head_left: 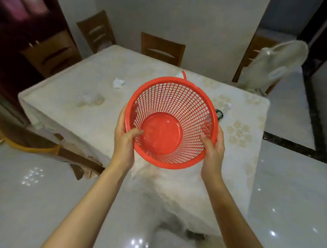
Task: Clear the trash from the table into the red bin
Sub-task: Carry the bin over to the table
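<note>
Gripping the red plastic mesh bin (pixel 171 122) by its rim, both hands are closed on it: the left hand (pixel 125 140), the right hand (pixel 212 147); crumpled white tissues (pixel 118 82) are seen beyond, up-left on the worktop (pixel 69 92).

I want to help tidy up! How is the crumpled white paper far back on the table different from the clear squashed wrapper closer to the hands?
The crumpled white paper is solid bright white and small; the clear wrapper is see-through, paler and spread wider. The paper lies farther back on the table; the wrapper lies nearer the left hand. Both are crumpled, lie loose on the tablecloth, and are not yet in the red bin, which the right hand also holds.
</note>
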The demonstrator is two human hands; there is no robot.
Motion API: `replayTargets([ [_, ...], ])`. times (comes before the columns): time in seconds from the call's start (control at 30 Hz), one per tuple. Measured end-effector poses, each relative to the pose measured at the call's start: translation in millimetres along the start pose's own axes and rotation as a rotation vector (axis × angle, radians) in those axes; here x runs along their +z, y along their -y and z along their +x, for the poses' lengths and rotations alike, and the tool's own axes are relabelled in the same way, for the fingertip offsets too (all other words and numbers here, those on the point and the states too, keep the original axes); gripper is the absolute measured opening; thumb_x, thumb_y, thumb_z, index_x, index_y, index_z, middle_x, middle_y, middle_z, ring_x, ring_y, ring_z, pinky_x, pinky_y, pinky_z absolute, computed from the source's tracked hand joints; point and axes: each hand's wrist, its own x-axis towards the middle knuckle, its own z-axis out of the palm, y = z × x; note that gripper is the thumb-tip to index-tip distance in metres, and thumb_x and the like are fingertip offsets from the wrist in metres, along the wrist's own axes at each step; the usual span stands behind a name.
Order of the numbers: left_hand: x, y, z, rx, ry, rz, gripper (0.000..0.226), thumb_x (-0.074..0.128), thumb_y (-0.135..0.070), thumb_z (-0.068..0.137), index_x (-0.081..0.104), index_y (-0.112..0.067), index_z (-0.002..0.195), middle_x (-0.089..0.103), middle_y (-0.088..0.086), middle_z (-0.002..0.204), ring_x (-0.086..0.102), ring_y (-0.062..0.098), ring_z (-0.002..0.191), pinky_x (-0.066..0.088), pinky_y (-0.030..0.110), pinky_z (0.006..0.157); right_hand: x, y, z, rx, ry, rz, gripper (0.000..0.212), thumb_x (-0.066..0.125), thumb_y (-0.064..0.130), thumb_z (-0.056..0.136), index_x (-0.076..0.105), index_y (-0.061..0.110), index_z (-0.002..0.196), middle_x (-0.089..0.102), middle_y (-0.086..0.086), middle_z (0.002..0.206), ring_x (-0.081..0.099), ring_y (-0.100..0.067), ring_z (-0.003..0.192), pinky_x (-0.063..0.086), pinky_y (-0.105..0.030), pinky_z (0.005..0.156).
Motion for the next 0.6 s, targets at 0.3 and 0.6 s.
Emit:
replayTargets([
  [0.3, -44, -9, 137, -0.038, -0.066, -0.090, 0.074, 0.050, 0.004, 0.061, 0.051, -0.012, 0.133, 0.055, 0.021, 0.135, 0.051, 0.042, 0.124, 0.039, 0.065, 0.103, 113, -34, 89, -0.001, 0.072, -0.046, 0.052, 0.055, 0.020, 0.086, 0.043, 0.022, 0.137, 0.058, -0.002, 0.130, 0.060, -0.017, 0.115, 0.057, -0.032, 0.086],
  [0.6, -147, -29, 253, -0.059, -0.001, -0.069, 0.080, 0.047, 0.005, 0.057, 0.049, -0.008, 0.136, 0.056, 0.019, 0.134, 0.055, 0.033, 0.119, 0.043, 0.054, 0.103, 233, -89, 115, 0.022, 0.057, -0.340, 0.044, 0.040, 0.047, 0.095, 0.043, 0.031, 0.136, 0.052, 0.015, 0.136, 0.051, -0.002, 0.123, 0.046, -0.027, 0.101],
])
